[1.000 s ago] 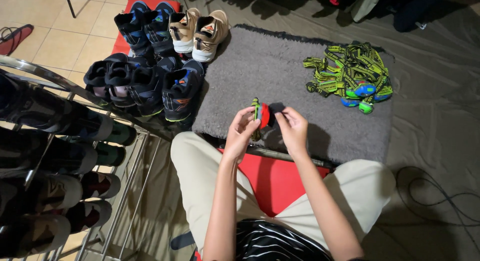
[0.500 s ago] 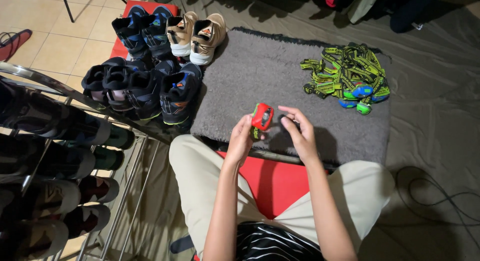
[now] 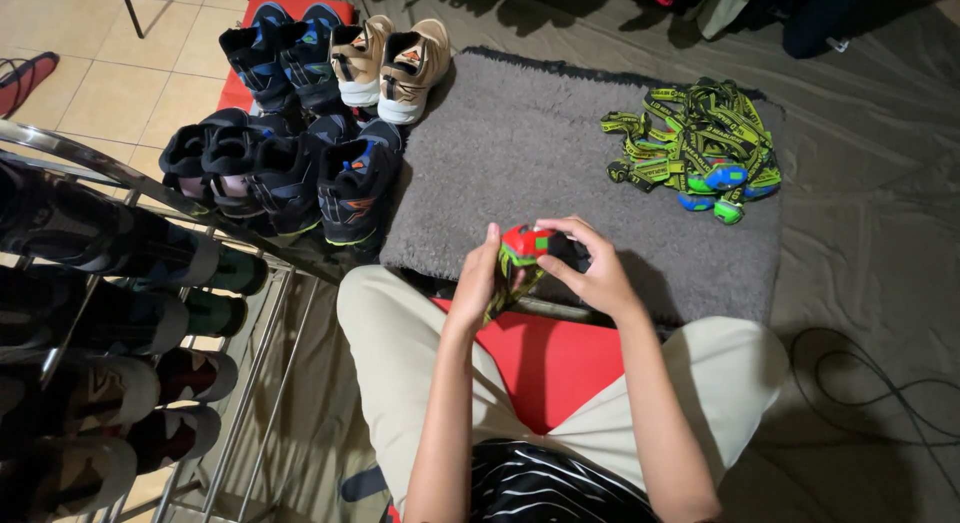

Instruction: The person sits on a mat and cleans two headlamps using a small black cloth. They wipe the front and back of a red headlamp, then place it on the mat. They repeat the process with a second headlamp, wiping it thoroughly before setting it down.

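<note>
Toy (image 3: 527, 245) was turned, red top now up | both hands, left (image 3: 476, 283) and right (image 3: 598, 273), gripped it closed | strap pile (image 3: 695, 148) at 2 o'clock lay untouched

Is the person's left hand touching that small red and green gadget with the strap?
Touching. The head view shows the left hand pressed against the small red and green gadget.

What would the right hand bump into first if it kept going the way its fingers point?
The right hand points leftward, straight at the red and green toy it already touches; just beyond is the left hand.
</note>
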